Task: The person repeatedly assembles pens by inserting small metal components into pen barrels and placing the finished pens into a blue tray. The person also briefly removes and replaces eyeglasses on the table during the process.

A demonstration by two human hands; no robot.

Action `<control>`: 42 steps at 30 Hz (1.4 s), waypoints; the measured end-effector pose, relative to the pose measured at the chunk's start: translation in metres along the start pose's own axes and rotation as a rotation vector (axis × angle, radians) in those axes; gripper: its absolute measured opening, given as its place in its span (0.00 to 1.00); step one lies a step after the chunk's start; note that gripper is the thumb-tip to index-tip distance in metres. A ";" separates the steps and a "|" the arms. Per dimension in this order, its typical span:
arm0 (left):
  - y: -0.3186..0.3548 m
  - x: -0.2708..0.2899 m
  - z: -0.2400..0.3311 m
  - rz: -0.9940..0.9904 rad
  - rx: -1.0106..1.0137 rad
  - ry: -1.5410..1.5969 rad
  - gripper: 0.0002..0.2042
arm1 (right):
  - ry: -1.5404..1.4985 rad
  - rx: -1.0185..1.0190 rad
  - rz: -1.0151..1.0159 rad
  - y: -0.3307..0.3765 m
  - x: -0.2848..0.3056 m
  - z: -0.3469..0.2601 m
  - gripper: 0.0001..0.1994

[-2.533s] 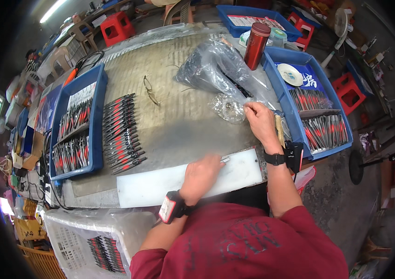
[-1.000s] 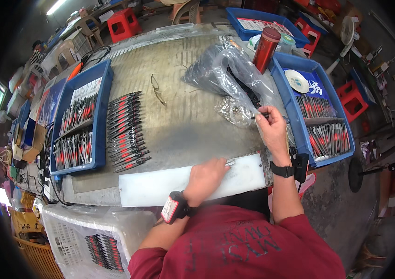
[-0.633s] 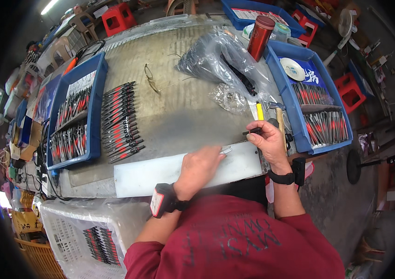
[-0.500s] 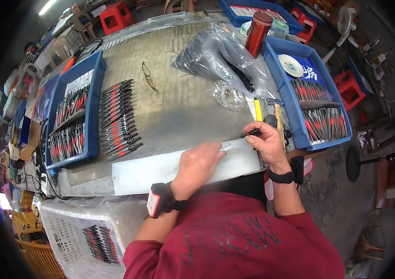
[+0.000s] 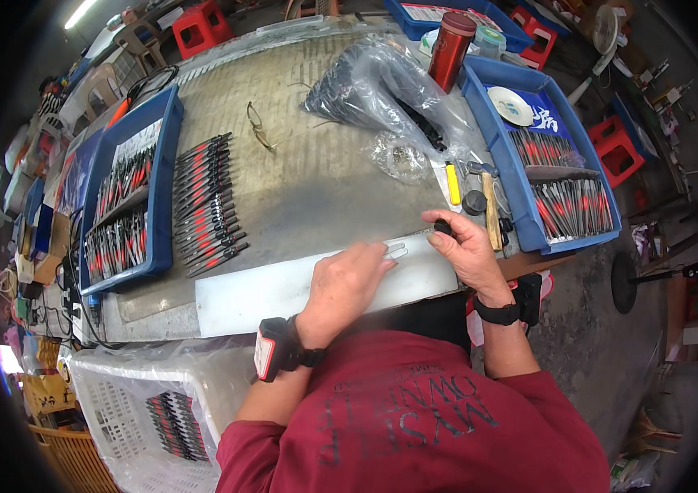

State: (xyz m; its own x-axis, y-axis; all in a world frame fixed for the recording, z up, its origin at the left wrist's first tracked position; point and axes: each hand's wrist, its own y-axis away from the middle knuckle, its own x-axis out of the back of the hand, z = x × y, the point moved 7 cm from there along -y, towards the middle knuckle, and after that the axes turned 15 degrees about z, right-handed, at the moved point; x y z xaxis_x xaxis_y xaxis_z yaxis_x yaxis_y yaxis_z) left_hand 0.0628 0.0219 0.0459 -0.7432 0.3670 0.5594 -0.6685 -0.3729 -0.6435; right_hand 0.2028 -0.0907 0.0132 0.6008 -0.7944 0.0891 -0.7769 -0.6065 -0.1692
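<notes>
My right hand (image 5: 472, 253) pinches a small black piece (image 5: 443, 225) between thumb and fingers, just above the right end of a long white board (image 5: 259, 297). My left hand (image 5: 344, 284) is over the board's middle with its fingers curled together. What its fingertips hold, if anything, is hidden. Beside those fingertips, small thin metal pieces (image 5: 397, 250) lie on the board. To the left, a row of red-and-black pen-shaped tools (image 5: 205, 205) lies on the table (image 5: 300, 181).
Blue trays (image 5: 167, 177) stand left and right (image 5: 542, 238), both holding similar tools. A plastic bag of black parts (image 5: 365, 90), a red flask (image 5: 452, 51), a yellow-handled tool (image 5: 452, 184) and a hammer (image 5: 492, 212) lie beyond. A lined white basket (image 5: 119, 361) stands low left.
My left hand, blurred before, is now sharp and slightly higher up in the view. The black piece in my right hand has turned from sideways to more end-on.
</notes>
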 end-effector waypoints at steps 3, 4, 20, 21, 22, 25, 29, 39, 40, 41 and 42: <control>0.001 0.000 -0.001 0.002 0.004 0.002 0.07 | 0.033 0.006 -0.011 0.001 0.000 0.001 0.16; 0.001 -0.001 -0.002 -0.006 0.014 -0.002 0.07 | 0.007 -0.016 -0.012 0.001 0.000 0.004 0.17; 0.005 0.000 -0.005 0.004 0.003 0.006 0.10 | -0.178 -0.280 -0.043 0.008 -0.004 0.016 0.15; 0.005 0.001 -0.004 0.006 0.000 0.009 0.09 | -0.067 -0.165 -0.043 0.007 -0.004 0.009 0.14; 0.004 0.001 -0.004 0.006 0.001 0.016 0.09 | 0.027 -0.036 -0.056 0.007 -0.004 0.001 0.13; 0.005 0.000 -0.002 -0.019 -0.022 -0.020 0.09 | 0.204 0.143 -0.079 0.011 -0.006 -0.012 0.13; 0.007 0.000 0.001 -0.044 -0.072 -0.039 0.09 | 0.243 0.230 -0.090 0.016 -0.006 -0.019 0.13; 0.011 -0.001 0.006 -0.078 -0.121 -0.044 0.10 | 0.274 0.296 -0.143 0.021 -0.010 -0.024 0.12; 0.011 -0.002 0.005 -0.083 -0.120 -0.045 0.10 | 0.282 0.287 -0.155 0.021 -0.010 -0.023 0.12; 0.012 -0.002 0.006 -0.093 -0.126 -0.054 0.10 | 0.289 0.278 -0.167 0.021 -0.009 -0.022 0.12; 0.012 -0.003 0.005 -0.104 -0.127 -0.059 0.10 | 0.293 0.267 -0.177 0.022 -0.009 -0.022 0.12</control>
State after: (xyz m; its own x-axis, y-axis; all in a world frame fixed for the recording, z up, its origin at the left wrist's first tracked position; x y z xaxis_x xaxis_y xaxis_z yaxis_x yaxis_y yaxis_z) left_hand 0.0564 0.0119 0.0394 -0.6729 0.3463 0.6536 -0.7359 -0.2237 -0.6391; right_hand 0.1765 -0.0971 0.0299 0.6111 -0.6781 0.4083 -0.5676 -0.7349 -0.3710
